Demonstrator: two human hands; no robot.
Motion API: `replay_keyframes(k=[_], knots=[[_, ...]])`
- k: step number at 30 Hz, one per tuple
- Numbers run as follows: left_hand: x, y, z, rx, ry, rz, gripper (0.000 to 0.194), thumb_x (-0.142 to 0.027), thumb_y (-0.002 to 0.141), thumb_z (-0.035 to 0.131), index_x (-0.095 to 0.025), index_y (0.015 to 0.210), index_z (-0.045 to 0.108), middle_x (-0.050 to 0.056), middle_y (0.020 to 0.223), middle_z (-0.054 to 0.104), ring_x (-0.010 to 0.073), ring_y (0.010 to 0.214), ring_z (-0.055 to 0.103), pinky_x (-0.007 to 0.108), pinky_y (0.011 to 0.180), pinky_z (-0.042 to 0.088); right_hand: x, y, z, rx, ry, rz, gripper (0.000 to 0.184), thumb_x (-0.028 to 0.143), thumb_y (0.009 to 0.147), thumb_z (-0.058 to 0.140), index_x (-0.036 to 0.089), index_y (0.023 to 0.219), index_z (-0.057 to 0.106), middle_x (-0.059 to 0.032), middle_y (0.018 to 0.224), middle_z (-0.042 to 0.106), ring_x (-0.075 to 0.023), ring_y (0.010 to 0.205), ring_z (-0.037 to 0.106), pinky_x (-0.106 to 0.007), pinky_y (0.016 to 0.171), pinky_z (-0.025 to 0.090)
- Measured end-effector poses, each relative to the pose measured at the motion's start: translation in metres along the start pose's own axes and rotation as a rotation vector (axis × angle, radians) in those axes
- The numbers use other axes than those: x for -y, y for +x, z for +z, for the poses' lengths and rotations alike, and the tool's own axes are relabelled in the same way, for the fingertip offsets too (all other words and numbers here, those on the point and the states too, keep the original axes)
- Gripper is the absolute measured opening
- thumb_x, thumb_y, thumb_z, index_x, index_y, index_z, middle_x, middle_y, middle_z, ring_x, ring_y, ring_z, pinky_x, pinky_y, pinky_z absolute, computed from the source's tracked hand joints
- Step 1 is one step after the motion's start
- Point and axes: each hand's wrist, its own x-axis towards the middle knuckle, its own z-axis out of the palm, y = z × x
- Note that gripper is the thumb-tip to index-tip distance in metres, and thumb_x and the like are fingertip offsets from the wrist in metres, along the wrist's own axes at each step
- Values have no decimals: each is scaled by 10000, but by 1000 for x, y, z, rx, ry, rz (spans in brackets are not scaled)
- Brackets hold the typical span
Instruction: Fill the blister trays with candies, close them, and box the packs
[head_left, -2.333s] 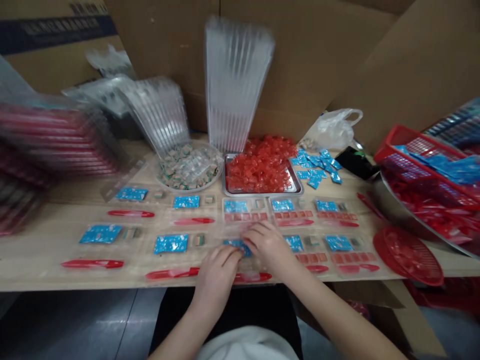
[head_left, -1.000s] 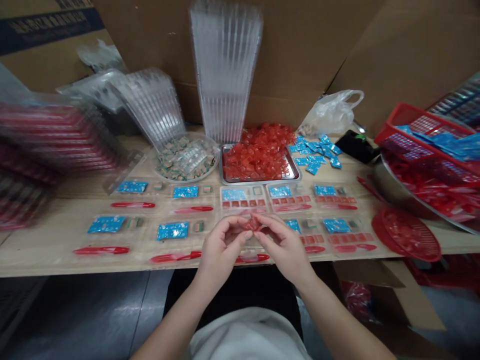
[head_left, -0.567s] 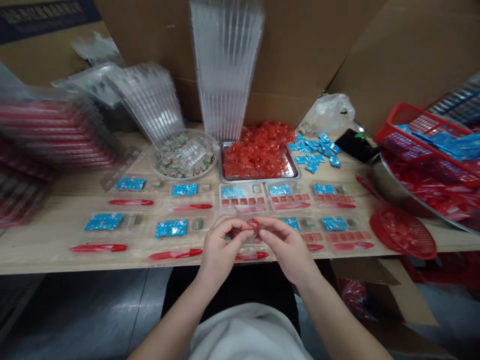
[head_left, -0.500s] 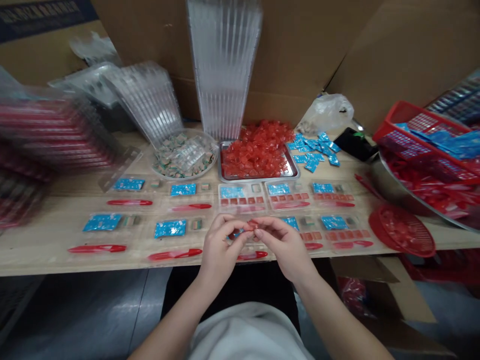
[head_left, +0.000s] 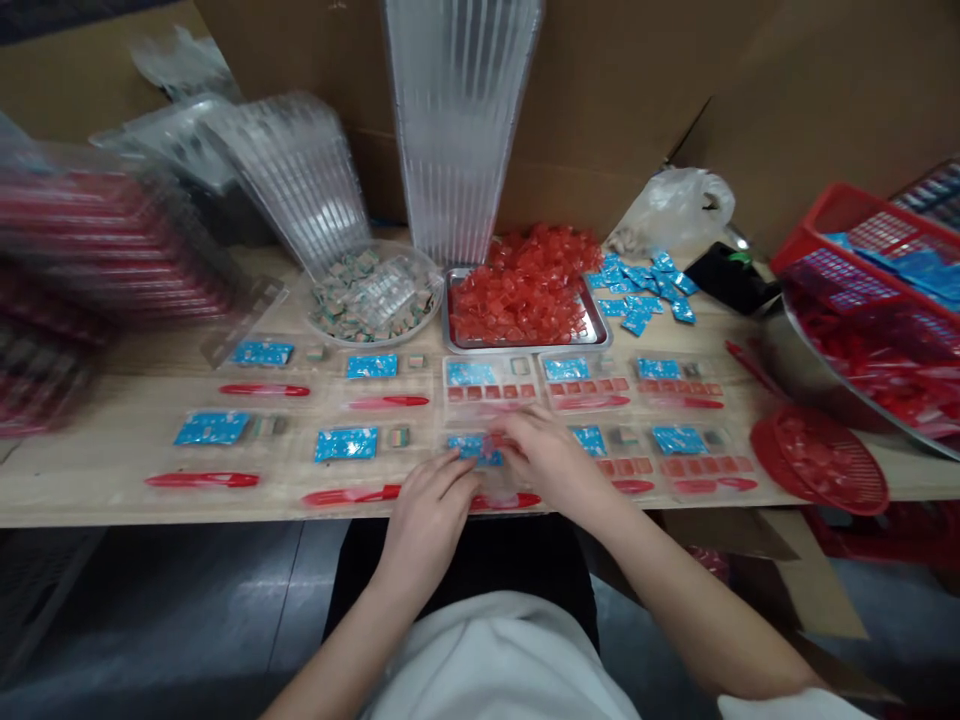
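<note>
My right hand [head_left: 551, 465] is over a clear plastic tray in the front row, fingertips pinched on a small red translucent piece [head_left: 493, 445], blurred. My left hand [head_left: 429, 508] rests at that tray's left side, its fingers bent together with the tips by a blue packet [head_left: 474, 449]. What they hold, if anything, is hidden. A red pen-shaped piece [head_left: 516, 501] lies in the tray's front part, partly covered by my hands. The trays to the right [head_left: 705, 466] each hold a blue packet, a small striped block, a row of red squares and a red pen-shaped piece.
Behind the trays stand a metal tray [head_left: 602, 341] heaped with red pieces, a round tub [head_left: 437, 318] of striped blocks and loose blue packets [head_left: 637, 316]. Clear tray stacks [head_left: 461, 130] rise at the back. Red baskets [head_left: 806, 235] and a metal bowl [head_left: 787, 350] are right.
Both hands were together above the tray, working a red piece between the fingertips. They have since parted and lowered: right onto the tray with a red piece, left to its side.
</note>
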Motion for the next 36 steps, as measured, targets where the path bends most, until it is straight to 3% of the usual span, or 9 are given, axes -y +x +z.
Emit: replay_keyframes(k=[6,10,15,18,21,25,28,31,36], knots=[[-1,2,2,-3,3,-1,200,-138,865,511,-205,1001,642,38,1130,660,245,1117,555,415,924,450,4,2,4,53,-101,-90,158,60,810,530,165,864,635,-61,832,674,-200,841,561,-355,792,476],[-1,2,3,12,6,-10,190,-134,863,511,-204,982,643,39,1113,661,248,1112,554,419,923,448,5,-1,9,74,-93,-35,186,135,794,608,178,974,629,-54,878,690,-208,892,579,-371,840,465],[-2,3,4,0,-7,-12,192,-118,854,513,-203,963,645,51,1067,661,253,1074,566,422,883,478,5,-2,12,67,-163,-14,137,142,786,614,185,914,639,-67,877,694,-238,921,583,-395,833,459],[-3,5,4,-33,-19,-2,240,-97,848,503,-205,1016,636,70,1088,637,247,1046,569,425,869,493,-18,14,-9,-4,-72,44,183,215,798,613,209,981,621,-49,949,677,-206,918,590,-331,799,470],[-6,7,2,-76,-66,2,283,-93,861,471,-206,1074,619,85,1059,616,225,1011,568,396,838,511,-54,54,-28,-144,-214,231,125,185,836,535,183,924,624,-67,934,648,-186,860,589,-295,771,450],[-7,6,-4,-100,-164,-23,277,-87,863,455,-211,1043,626,67,972,615,193,917,578,353,784,519,-92,109,-21,-30,-430,327,39,162,774,597,150,806,618,-96,874,619,-218,884,566,-312,792,418],[-3,7,-11,-131,-274,-69,279,-76,857,463,-223,1021,634,59,969,621,180,925,578,329,796,507,-102,120,-10,-11,-430,333,13,159,755,612,148,755,606,-87,834,606,-209,839,569,-313,763,427],[4,24,-18,-168,-488,-234,225,-128,858,500,-232,997,643,55,975,636,174,941,591,327,835,492,-87,104,-12,-129,-296,326,47,195,767,608,164,738,587,-47,779,596,-178,757,571,-293,703,443],[4,87,-18,-243,-1214,-581,290,-258,807,602,-201,1091,597,85,1124,638,185,989,618,330,845,505,-19,60,-22,-250,134,197,75,254,812,585,191,772,582,-9,730,601,-132,645,559,-253,593,455]])
